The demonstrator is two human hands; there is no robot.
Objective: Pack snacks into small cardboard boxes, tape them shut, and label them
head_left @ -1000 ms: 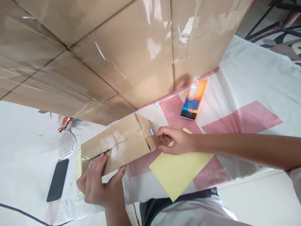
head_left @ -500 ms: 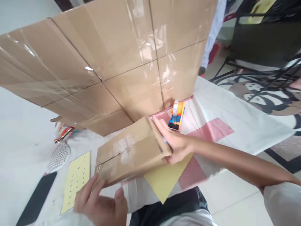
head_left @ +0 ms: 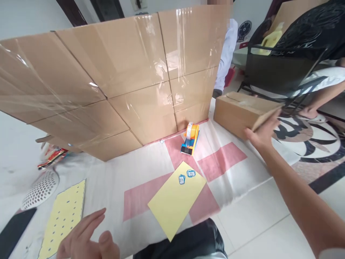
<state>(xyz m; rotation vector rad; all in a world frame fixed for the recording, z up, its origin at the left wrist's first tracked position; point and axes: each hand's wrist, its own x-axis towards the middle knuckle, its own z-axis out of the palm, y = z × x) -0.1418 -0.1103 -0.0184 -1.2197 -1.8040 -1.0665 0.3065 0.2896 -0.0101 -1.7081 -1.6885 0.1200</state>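
My right hand [head_left: 265, 132] grips the near end of a small cardboard box [head_left: 237, 115], thumb on its side and fingers along its end flap. The box is over the right end of the table; whether it rests on the cloth I cannot tell. My left hand [head_left: 87, 237] is at the lower left, fingers stretched and thumb apart, with nothing in it. Close to it lies a pale yellow sheet with blue dots [head_left: 63, 216]. In the middle is a plain yellow sheet [head_left: 178, 201] bearing two small blue-edged labels [head_left: 182, 179]. An orange and blue tape dispenser [head_left: 191, 140] stands behind it.
A tall wall of taped cardboard boxes [head_left: 142, 118] stands along the table's back. At left are a white perforated object [head_left: 41, 189], a black flat object [head_left: 16, 230] and a red packet [head_left: 54, 156]. People sit or stand beyond, near a black chair [head_left: 280, 73].
My right hand has carried the small box from the table's middle to the right, uncovering the yellow sheet and its labels. My left hand has come off the box and moved left.
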